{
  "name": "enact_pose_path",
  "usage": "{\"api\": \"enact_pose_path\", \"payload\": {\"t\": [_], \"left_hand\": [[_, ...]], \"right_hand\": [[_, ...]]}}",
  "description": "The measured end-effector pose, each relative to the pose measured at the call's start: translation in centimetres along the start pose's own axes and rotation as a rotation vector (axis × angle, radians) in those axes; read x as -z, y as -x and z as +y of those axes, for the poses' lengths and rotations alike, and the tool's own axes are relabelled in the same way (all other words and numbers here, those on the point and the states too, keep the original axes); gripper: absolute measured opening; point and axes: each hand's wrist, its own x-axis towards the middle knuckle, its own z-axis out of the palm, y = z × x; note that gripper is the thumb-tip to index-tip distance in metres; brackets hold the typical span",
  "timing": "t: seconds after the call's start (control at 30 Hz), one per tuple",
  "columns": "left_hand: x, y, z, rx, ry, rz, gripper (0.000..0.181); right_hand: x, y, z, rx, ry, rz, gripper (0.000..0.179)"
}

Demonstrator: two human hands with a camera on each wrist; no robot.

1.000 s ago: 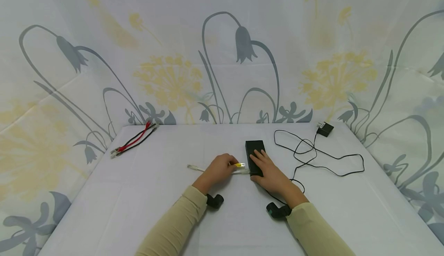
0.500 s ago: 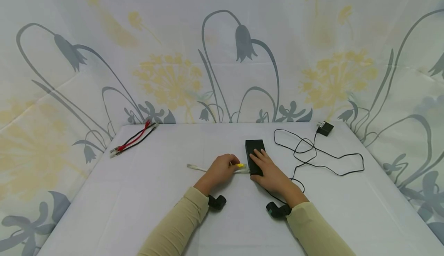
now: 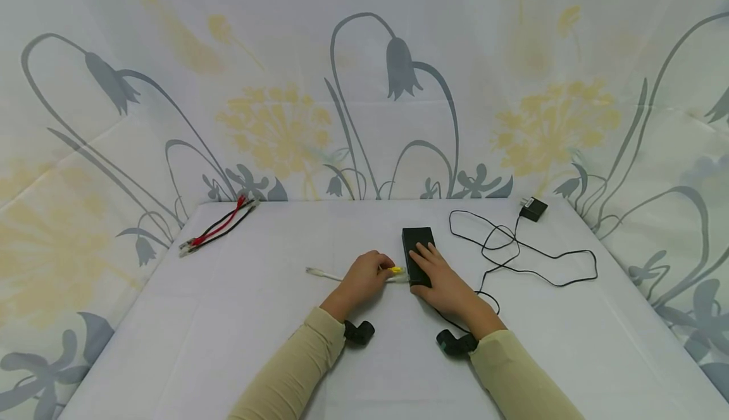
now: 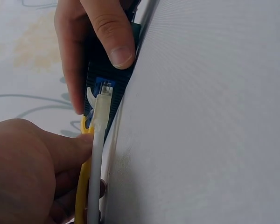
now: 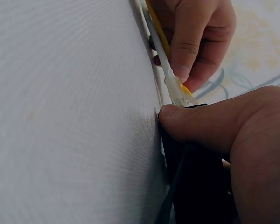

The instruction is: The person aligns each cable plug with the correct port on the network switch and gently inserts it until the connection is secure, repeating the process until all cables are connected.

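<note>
My left hand pinches a yellow network cable just behind its plug, at the long side of a black network switch. Beside it lies a white network cable; its clear plug sits at a blue port in the left wrist view. Whether the yellow plug is inside a port cannot be told, since fingers and the white plug hide it. My right hand holds the switch, thumb at its near end and fingers over the top. In the right wrist view, the thumb presses near the white plug.
Several red and black cables lie at the table's far left. A black power adapter rests at the back right, its thin cord looped across the right side. A flowered cloth hangs behind the table.
My left hand has moved slightly right, bringing the yellow plug closer to the switch's side. The right hand keeps its place on the switch. The head view has tilted a little.
</note>
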Motion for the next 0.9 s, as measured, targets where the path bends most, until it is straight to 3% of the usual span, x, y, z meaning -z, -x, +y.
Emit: {"api": "enact_pose_path", "payload": {"t": [0.9], "left_hand": [[-0.53, -0.05, -0.27, -0.027, -0.016, 0.018, 0.016]], "right_hand": [[0.03, 0.03, -0.01, -0.003, -0.006, -0.012, 0.072]]}}
